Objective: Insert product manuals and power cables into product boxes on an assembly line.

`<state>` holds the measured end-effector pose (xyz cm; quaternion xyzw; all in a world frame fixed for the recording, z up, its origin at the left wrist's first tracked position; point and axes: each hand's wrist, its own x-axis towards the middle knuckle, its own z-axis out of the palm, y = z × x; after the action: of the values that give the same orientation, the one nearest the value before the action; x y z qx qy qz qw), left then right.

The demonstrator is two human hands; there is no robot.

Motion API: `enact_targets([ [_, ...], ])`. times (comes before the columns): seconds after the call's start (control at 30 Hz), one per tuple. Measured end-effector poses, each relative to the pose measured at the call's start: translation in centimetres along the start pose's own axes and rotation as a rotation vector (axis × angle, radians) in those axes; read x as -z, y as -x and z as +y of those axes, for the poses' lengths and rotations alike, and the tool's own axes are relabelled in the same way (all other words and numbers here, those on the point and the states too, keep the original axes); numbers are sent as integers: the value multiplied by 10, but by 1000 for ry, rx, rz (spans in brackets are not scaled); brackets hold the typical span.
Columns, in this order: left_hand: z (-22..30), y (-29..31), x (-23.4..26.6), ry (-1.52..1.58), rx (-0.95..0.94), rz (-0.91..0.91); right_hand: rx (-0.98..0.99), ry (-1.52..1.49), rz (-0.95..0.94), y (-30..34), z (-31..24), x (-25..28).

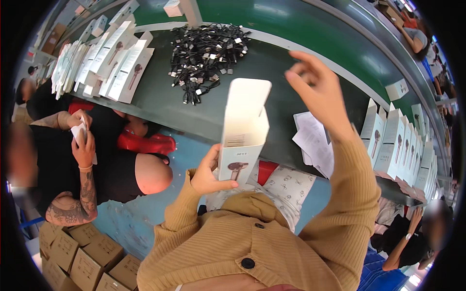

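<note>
My left hand (pixel 208 172) grips the lower part of a tall white carton (pixel 244 131) with a picture of a hair dryer on its front. The carton stands upright in front of me with its top flap open. My right hand (pixel 315 89) is raised above and to the right of the carton, fingers loosely curled, holding nothing that I can see. It hovers over the dark worktable (pixel 272 72), between a pile of black cables (pixel 206 53) and a stack of white paper leaflets (pixel 313 140).
Rows of white cartons stand at the far left (pixel 109 60) and at the right (pixel 403 145). A person in black (pixel 82 155) sits at my left holding something white. Brown cardboard boxes (pixel 82 254) lie at lower left. A green conveyor belt (pixel 310 34) runs behind.
</note>
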<state>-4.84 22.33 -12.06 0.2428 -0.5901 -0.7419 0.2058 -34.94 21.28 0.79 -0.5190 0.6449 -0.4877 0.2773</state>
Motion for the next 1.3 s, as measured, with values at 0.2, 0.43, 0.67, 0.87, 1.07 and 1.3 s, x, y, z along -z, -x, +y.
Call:
enact_targets([
  [0.2,0,11,1,24,9,52,384,613,3,-101,48,-85],
  [0.43,2,17,7,-21,11,53,467,831,-144,-96,46,-97],
  [0.67,6,7,-2,69,26,1,542,1006,-53,-59,36,-57],
  [0.87,8,-4,-15,-37,-3,-56,565,788,249,-24,-17,-5],
  [1.07,1,-10,-25,-213,-137,-37,469,364,107,68,-106,34],
  [1.3,3,-19,-38,-264,-103,-98,536,682,-317,96,-80,19],
])
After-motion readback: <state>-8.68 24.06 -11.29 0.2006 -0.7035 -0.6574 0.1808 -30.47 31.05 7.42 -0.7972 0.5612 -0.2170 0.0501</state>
